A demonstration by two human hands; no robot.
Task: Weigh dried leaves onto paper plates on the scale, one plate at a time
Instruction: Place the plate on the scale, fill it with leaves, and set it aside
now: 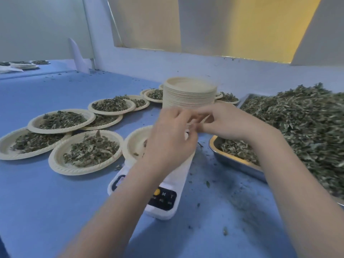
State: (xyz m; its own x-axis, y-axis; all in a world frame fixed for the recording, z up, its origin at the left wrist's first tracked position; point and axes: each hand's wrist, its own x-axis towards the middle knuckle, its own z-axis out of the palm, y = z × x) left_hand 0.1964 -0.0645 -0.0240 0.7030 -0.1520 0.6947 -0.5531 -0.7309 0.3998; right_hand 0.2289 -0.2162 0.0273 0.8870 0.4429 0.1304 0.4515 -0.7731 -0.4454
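A white digital scale (168, 211) lies on the blue table, and a paper plate (133, 144) with a few dried leaves sits on it, largely hidden by my left hand (171, 140). My right hand (225, 123) meets the left one above the scale, just in front of a tall stack of empty paper plates (188, 94). Both hands pinch the thin edge of a pale paper plate (198, 121) between their fingertips. Motion blur hides whether it is one plate or two stuck together.
Several plates filled with leaves (83, 151) overlap in a row along the left and back. A big heap of dried leaves (301, 123) fills the right side, with a metal tray (234, 162) at its near edge. Leaf crumbs litter the blue table (55, 202).
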